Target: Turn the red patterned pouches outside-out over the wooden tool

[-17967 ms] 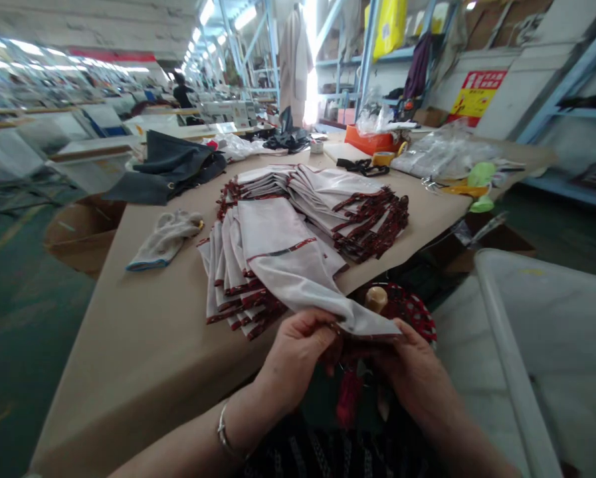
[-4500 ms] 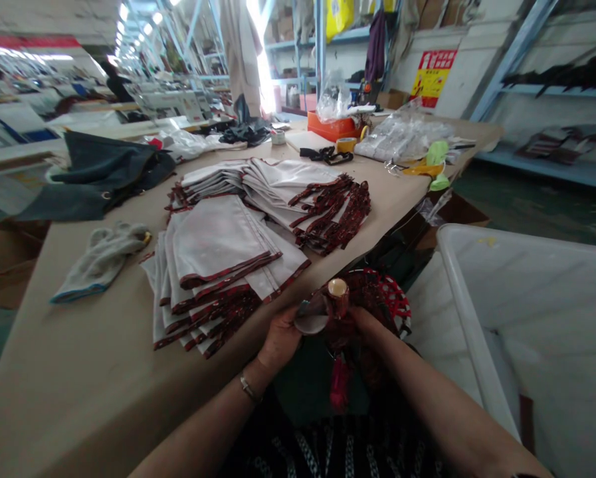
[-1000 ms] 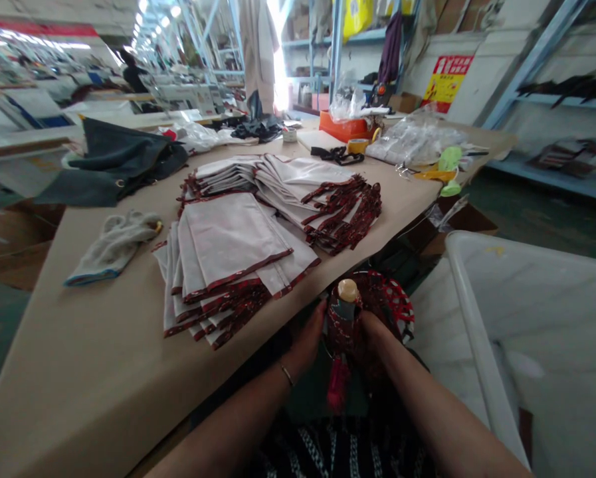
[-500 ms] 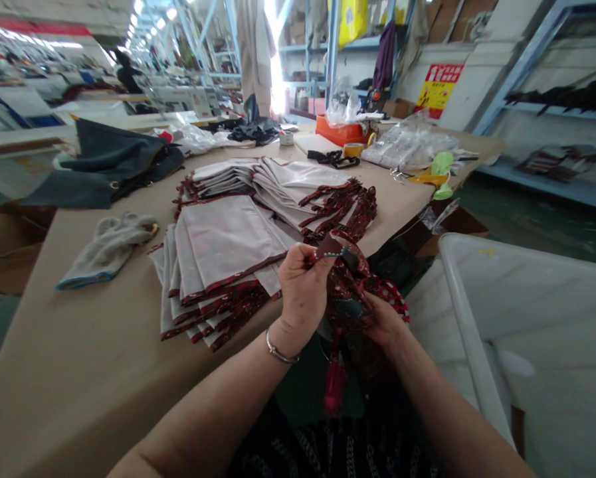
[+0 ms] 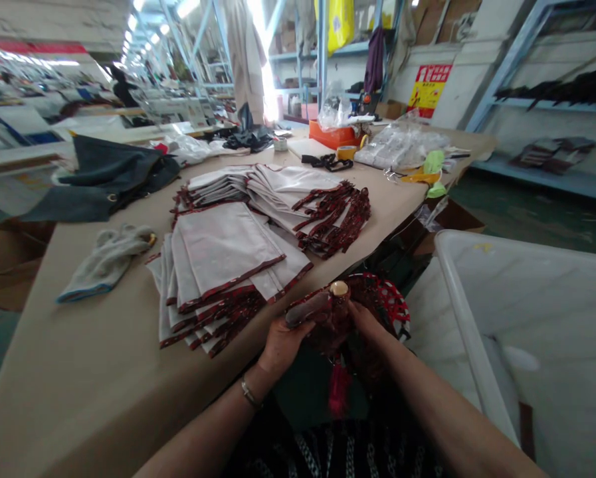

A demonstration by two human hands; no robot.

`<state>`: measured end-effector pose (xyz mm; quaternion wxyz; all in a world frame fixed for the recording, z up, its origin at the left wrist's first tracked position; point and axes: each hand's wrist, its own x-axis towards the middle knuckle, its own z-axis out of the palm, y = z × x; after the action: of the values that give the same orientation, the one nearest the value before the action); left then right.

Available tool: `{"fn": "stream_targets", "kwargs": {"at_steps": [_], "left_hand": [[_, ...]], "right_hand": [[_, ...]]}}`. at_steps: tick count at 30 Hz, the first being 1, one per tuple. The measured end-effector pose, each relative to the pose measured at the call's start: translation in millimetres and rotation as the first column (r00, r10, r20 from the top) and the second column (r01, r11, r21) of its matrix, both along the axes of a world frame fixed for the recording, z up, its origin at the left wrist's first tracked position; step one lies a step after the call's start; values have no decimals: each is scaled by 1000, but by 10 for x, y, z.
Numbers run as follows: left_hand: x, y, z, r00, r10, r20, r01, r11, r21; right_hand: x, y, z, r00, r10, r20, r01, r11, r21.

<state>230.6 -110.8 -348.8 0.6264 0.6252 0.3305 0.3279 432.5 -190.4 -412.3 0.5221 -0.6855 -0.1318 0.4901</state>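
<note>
Above my lap, just off the table's front edge, I hold a dark red patterned fabric piece (image 5: pixel 333 325). My left hand (image 5: pixel 282 342) is closed on its left side, by a greyish-brown flap (image 5: pixel 308 309). My right hand (image 5: pixel 365 320) grips its right side, most fingers hidden behind the cloth. A round tan end (image 5: pixel 339 288) shows at the top between the hands; I cannot make out its kind. A red tassel (image 5: pixel 338 390) hangs below. Behind my right hand is a red, black and white patterned edge (image 5: pixel 395 309). Stacked light-grey fabric pieces (image 5: pixel 228 245) with dark red trim lie beyond.
A knitted glove (image 5: pixel 109 259) and dark grey cloth (image 5: pixel 118 174) lie on the left of the table (image 5: pixel 93 352). A large white bin (image 5: pixel 531 259) stands at my right. Yellow-handled scissors (image 5: pixel 422 177), plastic bags (image 5: pixel 402 146) and an orange tray (image 5: pixel 330 136) are farther back.
Both hands have moved down and toward me with the red fabric, the left one most. The brown strip held up earlier is no longer visible, and the round tan end now shows.
</note>
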Motion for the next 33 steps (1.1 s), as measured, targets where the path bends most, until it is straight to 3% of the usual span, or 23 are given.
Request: {"fn": "stream_targets", "kwargs": {"at_steps": [2, 4, 6, 8, 11, 13, 15, 19, 22, 25, 28, 30, 33], "left_hand": [[-78, 31, 98, 998, 44, -50, -36, 988, 149], [-93, 34, 266, 993, 55, -102, -20, 949, 314], [-19, 28, 498, 991, 71, -117, -11, 894, 448], [105, 30, 738, 993, 78, -88, -23, 862, 507], [224, 46, 916, 999, -31, -20, 36, 905, 424], [209, 59, 827, 987, -156, 45, 138, 951, 278], [146, 72, 599, 968, -232, 92, 218, 966, 140], [3, 98, 139, 980, -146, 133, 151, 988, -26], [-100, 99, 122, 991, -78, 110, 81, 996, -25], [-156, 70, 442, 987, -138, 79, 128, 984, 121], [-77, 60, 1009, 966, -256, 40, 220, 893, 393], [7, 98, 1456, 970, -227, 87, 148, 834, 531], [8, 221, 2053, 971, -157, 182, 8, 778, 628]], "right_hand": [[-10, -87, 156, 985, -15, 173, -4, 994, 108], [-87, -187, 292, 924, 10, 382, -112, 963, 247], [-207, -247, 420, 855, 36, 518, -255, 898, 359], [-314, -242, 548, 853, 35, 522, -290, 862, 415], [-349, -158, 712, 912, 108, 396, -283, 865, 415], [-278, -102, 764, 943, 227, 245, -316, 845, 432], [-169, -62, 754, 939, 330, 99, -337, 816, 469], [-17, -16, 658, 892, 452, 26, -420, 804, 422], [-35, -15, 679, 859, 510, 35, -485, 790, 374], [-99, -28, 864, 883, 467, 50, -440, 788, 430], [-111, 25, 1182, 949, 313, 41, -285, 796, 534], [-89, 111, 1446, 971, 229, 74, -231, 801, 552], [-42, 203, 1896, 959, 122, 255, -248, 795, 553]]}}
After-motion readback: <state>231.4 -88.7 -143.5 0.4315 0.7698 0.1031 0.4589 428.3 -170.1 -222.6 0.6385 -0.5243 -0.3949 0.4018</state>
